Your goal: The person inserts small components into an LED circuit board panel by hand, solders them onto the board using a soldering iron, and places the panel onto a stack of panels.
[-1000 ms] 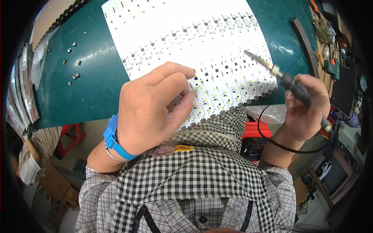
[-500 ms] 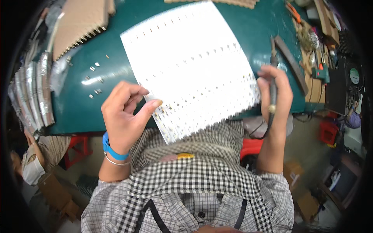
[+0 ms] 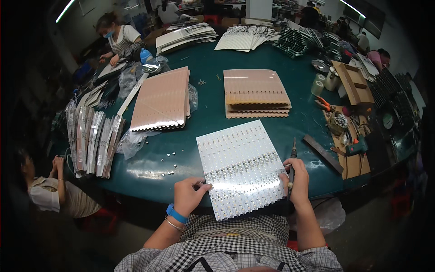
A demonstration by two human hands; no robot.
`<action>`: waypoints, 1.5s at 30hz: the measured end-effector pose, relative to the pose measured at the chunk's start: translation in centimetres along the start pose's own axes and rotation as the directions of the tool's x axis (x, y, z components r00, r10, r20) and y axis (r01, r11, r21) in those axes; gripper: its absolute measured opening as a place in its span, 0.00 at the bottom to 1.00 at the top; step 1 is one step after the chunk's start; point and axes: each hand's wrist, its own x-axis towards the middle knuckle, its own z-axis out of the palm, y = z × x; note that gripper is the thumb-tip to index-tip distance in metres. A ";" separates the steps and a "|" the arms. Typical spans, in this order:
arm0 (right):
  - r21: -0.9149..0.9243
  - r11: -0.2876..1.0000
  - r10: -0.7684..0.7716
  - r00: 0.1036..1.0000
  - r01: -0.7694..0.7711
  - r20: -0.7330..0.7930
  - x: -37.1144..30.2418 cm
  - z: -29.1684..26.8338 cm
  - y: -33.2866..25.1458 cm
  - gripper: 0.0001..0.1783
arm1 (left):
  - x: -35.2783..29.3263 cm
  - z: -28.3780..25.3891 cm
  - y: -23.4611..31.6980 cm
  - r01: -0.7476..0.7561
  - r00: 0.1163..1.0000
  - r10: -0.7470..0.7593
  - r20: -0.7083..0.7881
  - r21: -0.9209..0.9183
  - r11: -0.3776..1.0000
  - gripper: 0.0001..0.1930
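Observation:
A white LED circuit board panel [image 3: 242, 170], dotted with rows of small components, lies tilted at the near edge of the table, its lower part over my lap. At its left edge, my left hand [image 3: 188, 197] is closed, thumb and fingers pinching the rim. My right hand [image 3: 300, 186] is at the opposite edge and holds a soldering iron [image 3: 291, 176] upright, tip pointing away from me. Its fingertips meet the panel's right edge. Several tiny metal parts [image 3: 169, 155] are scattered on the table beyond my left hand.
Stacked pinkish panels [image 3: 161, 99] stand at the left, with another stack [image 3: 256, 86] behind my board. Bundled strips [image 3: 93, 140] fill the left edge. A dark metal bar [image 3: 322, 154], orange-handled pliers [image 3: 322, 103] and an open cardboard box [image 3: 352, 84] are at the right. Co-workers sit around.
The view has tilted up, showing more of the table and room. My left thumb and fingers have closed on the panel's left edge. The soldering iron is still in my right hand.

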 end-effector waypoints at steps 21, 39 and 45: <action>0.656 0.752 0.220 0.915 0.062 -0.339 0.1 -1.5 -2.2 0.17 | 3.0 -3.4 3.9 -0.261 0.965 0.141 -0.221 -0.770 0.583 0.11; 0.409 0.865 -0.248 0.956 0.292 -0.158 -3.6 -0.6 2.6 0.14 | 0.6 -3.4 0.3 -0.246 0.962 0.265 -0.060 -0.612 0.752 0.10; 0.401 0.858 -0.294 0.947 0.321 -0.131 -3.7 -1.1 3.2 0.15 | 0.4 -3.2 0.1 -0.237 0.964 0.258 -0.060 -0.626 0.743 0.10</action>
